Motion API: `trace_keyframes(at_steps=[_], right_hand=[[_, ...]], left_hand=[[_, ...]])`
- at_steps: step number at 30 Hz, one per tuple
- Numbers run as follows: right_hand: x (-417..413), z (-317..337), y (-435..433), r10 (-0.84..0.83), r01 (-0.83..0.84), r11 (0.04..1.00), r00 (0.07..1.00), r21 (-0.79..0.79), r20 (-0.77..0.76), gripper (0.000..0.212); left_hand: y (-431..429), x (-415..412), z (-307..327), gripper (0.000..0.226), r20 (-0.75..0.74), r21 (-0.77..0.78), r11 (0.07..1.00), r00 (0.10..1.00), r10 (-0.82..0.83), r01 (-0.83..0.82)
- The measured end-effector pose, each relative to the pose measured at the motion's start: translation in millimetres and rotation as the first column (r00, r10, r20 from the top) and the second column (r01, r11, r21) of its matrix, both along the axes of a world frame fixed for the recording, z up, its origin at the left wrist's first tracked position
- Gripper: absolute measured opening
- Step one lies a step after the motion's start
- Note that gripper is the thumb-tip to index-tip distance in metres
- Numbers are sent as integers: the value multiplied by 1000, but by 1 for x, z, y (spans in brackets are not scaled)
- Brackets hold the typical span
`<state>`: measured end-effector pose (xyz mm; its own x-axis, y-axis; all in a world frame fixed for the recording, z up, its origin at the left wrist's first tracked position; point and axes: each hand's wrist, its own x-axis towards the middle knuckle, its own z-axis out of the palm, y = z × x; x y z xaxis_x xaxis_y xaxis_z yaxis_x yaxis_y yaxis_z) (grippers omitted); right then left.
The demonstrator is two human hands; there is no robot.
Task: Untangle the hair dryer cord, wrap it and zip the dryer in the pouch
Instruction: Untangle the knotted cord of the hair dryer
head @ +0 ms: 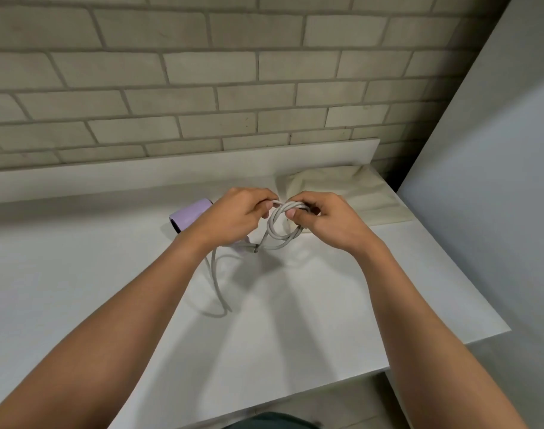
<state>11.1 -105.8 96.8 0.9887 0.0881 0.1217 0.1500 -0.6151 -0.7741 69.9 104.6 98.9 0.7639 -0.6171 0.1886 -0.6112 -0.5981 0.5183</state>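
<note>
Smooth white table (109,274), hands pinching coiled cord (283,233)

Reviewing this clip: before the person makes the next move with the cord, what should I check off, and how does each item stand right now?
1. Grip on the cord: ok. The left hand pinches a strand and the right hand holds the coiled loops.
2. Cord fully wrapped: not ok. A loose length lies on the table.
3. Tangles cleared: cannot tell. Strands cross just below the coil.
4. Hair dryer set down: ok. It lies on the table, partly behind the left hand.
5. Pouch ready: cannot tell. It lies flat at the table's right rear, and no zip is visible.
</note>
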Motion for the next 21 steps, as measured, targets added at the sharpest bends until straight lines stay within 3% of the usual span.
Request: trace_keyframes(at_steps=[9, 14, 18, 21], right_hand=[[-3, -9, 13, -84, 86, 981, 996, 175, -17, 20], [-6, -14, 11, -162, 161, 957, 987, 240, -15, 15], [-5, -7, 6, -225, 217, 955, 974, 202, 21, 11], [-3, -2, -3, -189, 186, 969, 982, 160, 7, 12]], left_hand=[[21, 3, -9, 24, -305, -217, 955, 943, 131, -203], [51, 4, -11, 24, -484, -408, 846, 867, 120, -344], [70, -10, -11, 25, -586, -493, 780, 810, 31, -386], [78, -24, -19, 24, -633, -589, 667, 773, -30, -456]])
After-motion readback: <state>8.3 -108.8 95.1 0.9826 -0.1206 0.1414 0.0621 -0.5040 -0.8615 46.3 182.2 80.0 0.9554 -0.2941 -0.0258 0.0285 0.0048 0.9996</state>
